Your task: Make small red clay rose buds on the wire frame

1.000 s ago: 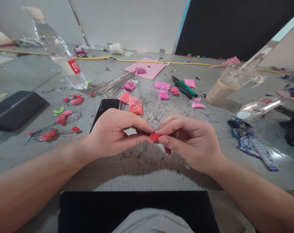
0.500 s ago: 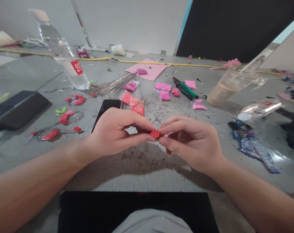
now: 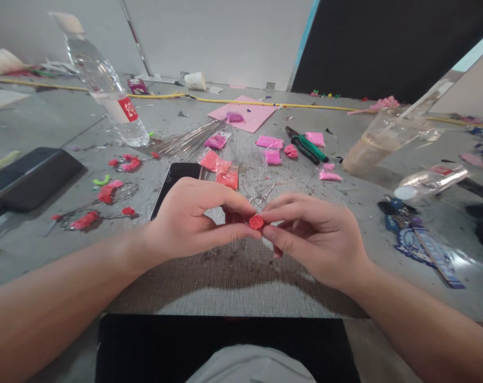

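Observation:
A small red clay flower [image 3: 256, 222] is pinched between the fingertips of both hands, above the middle of the table. My left hand [image 3: 203, 213] grips it from the left with thumb and forefinger. From the other side, the thumb and forefinger of my right hand [image 3: 311, 226] press on it. Just beyond the fingers lie thin bent wires [image 3: 267, 194]. Orange-red clay packets [image 3: 226, 174] rest behind my left hand, and a dark phone [image 3: 177, 175] is partly covered by that hand.
Left stand a water bottle [image 3: 119, 106], a black dustpan-like object [image 3: 34, 178] and red clay pieces on wire [image 3: 111, 191]. Further back are loose wires [image 3: 191, 139], pink packets [image 3: 270, 142] and green-handled pliers [image 3: 307, 146]. A drink cup [image 3: 367, 141] and lying bottle [image 3: 431, 181] stand right.
The red clay flower has turned slightly between my fingertips, so its top faces me more. Both hands keep nearly the same place, and the view has shifted a little.

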`<move>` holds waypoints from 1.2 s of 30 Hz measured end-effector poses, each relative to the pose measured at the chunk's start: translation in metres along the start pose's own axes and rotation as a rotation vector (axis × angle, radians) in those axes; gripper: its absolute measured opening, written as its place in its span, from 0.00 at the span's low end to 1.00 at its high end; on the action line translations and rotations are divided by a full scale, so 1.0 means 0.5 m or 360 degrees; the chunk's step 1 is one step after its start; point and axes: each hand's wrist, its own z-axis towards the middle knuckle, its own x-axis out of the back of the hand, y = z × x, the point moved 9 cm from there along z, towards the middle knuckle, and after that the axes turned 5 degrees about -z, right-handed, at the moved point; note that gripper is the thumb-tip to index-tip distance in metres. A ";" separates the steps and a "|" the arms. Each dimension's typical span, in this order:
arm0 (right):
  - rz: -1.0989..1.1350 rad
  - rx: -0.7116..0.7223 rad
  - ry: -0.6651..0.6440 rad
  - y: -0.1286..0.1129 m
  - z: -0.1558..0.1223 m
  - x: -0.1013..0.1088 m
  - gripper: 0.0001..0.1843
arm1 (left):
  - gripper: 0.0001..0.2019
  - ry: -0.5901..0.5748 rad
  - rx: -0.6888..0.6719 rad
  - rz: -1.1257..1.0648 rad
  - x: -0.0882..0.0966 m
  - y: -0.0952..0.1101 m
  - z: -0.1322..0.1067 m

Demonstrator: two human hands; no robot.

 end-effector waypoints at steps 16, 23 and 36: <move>-0.0197 0.0096 0.0051 -0.002 -0.001 0.003 0.13 | 0.05 0.0022 -0.0121 0.0242 -0.001 0.009 -0.005; -0.0301 0.0254 0.0054 -0.013 -0.005 0.004 0.14 | 0.06 0.0064 -0.0070 0.0230 0.000 0.005 -0.008; 0.0054 -0.0297 -0.0053 0.046 0.002 -0.006 0.08 | 0.05 -0.0056 -0.0207 0.0375 -0.015 0.008 -0.011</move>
